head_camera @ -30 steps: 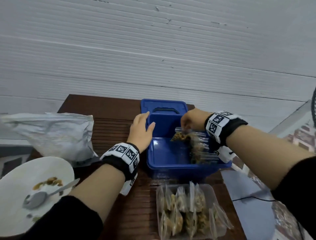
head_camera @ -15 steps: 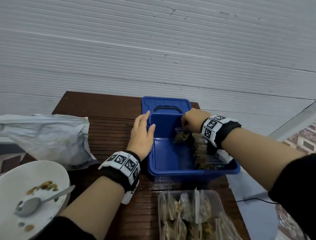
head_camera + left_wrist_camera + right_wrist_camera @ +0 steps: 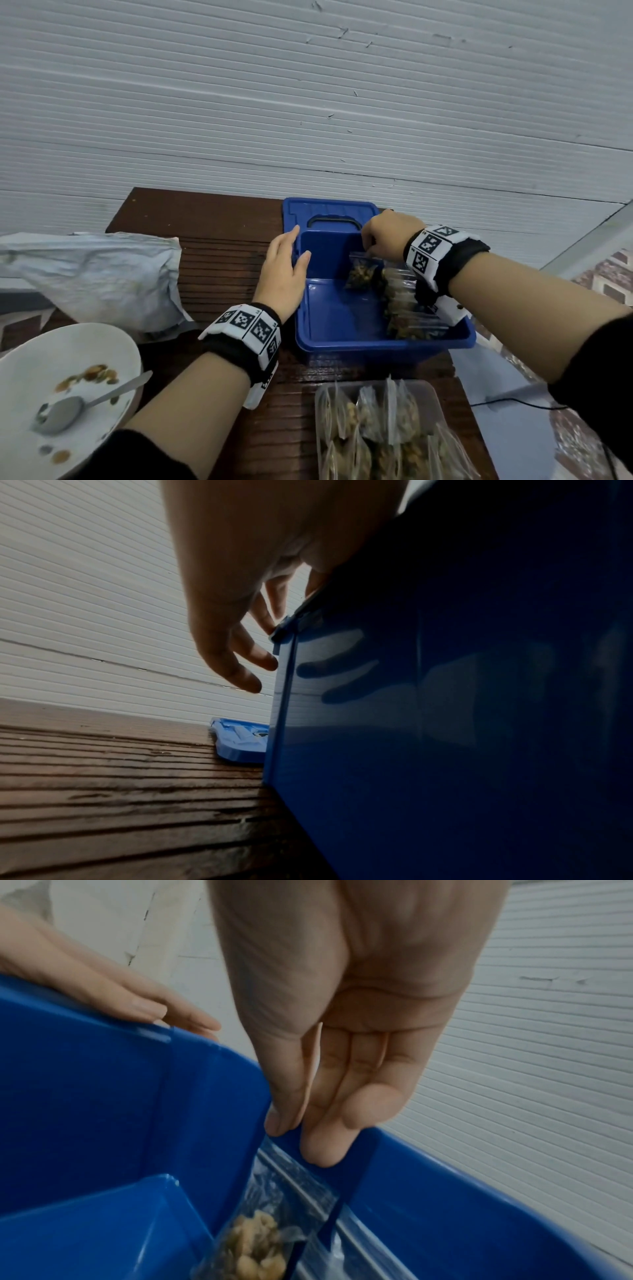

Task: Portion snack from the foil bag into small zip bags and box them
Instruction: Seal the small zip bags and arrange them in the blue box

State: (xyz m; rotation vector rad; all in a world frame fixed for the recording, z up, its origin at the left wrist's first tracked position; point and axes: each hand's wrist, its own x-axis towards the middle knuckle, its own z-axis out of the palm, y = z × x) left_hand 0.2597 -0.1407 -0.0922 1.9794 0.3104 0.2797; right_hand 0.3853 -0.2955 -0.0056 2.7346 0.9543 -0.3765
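An open blue box (image 3: 376, 342) stands on the dark wooden table. My left hand (image 3: 287, 260) rests on its left rim, fingers straight along the outer wall (image 3: 445, 723) and thumb over the edge. My right hand (image 3: 370, 245) reaches into the far right corner and pinches the top edge of a small zip bag (image 3: 359, 274) of snack between thumb and forefinger (image 3: 322, 1150). That bag (image 3: 274, 1204) hangs upright near the back wall. A few more filled zip bags (image 3: 411, 322) stand in a row along the box's right side, partly hidden by my right wrist.
The blue lid (image 3: 329, 212) lies behind the box. A clear tray (image 3: 428, 385) with several filled zip bags sits at the near edge. The crumpled foil bag (image 3: 96, 277) lies at the left, with a white bowl (image 3: 27, 377) and spoon (image 3: 65, 413) in front of it.
My right hand has carried the zip bag down and toward the back of the box. My left hand has stayed on the left rim.
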